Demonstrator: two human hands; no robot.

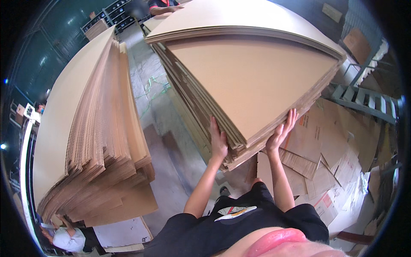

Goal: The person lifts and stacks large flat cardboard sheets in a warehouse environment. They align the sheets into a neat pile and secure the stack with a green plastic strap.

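A large stack of flat brown cardboard sheets (252, 77) has one corner pointing toward me. My left hand (218, 139) lies against the left side of that corner, its fingers stretched upward along the sheet edges. On the other side of the corner, my right hand (281, 132) rests on the sheet edges with its fingers extended and slightly apart. Another layer of pale sheets (244, 17) lies on top, set back from the near corner. At its far left side is another person's hand (174, 8).
A second tall pile of cardboard (100, 111) stands to the left, its edges uneven. Flattened cartons (317, 137) cover the floor at right, below metal steps (364, 98). Green strapping (150, 88) lies on the floor between the piles. A person in white (69, 239) is at lower left.
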